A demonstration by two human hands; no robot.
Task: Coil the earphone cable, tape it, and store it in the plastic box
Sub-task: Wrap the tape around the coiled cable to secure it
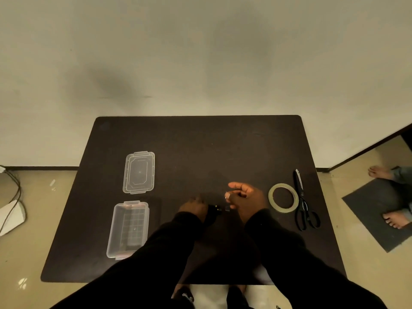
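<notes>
Overhead, a dark brown surface [200, 141] with rounded corners stood against a plain pale wall [200, 52], on a glossy beige floor [33, 219]. A dark baseboard ran along the foot of the wall. At the far left of the floor lay a black cord [15, 190] beside a white object [11, 217]. At the right, a second person's bare feet [394, 219] rested at a dark grey mat [379, 210], near an opening in the wall.

On the left part of the surface sat a clear plastic box [128, 228], open and upright, with a ribbed base. Nothing could be made out inside it, though a sleeve covered its near corner. Its clear lid [138, 172] lay flat just beyond it, apart from the box.

On the right lay a roll of tape [283, 198], flat, with black scissors [303, 204] closed just beside it, blades pointing away from the wearer.

Near the middle, both arms in black sleeves reached forward. The left hand [194, 208] was pressed down with fingers curled over the dark earphone cable [215, 208], which showed only as a small black bundle at its right edge. The right hand [245, 197] hovered close beside it, fingers bent, pinching a small pale strip that looked like tape [227, 195].
</notes>
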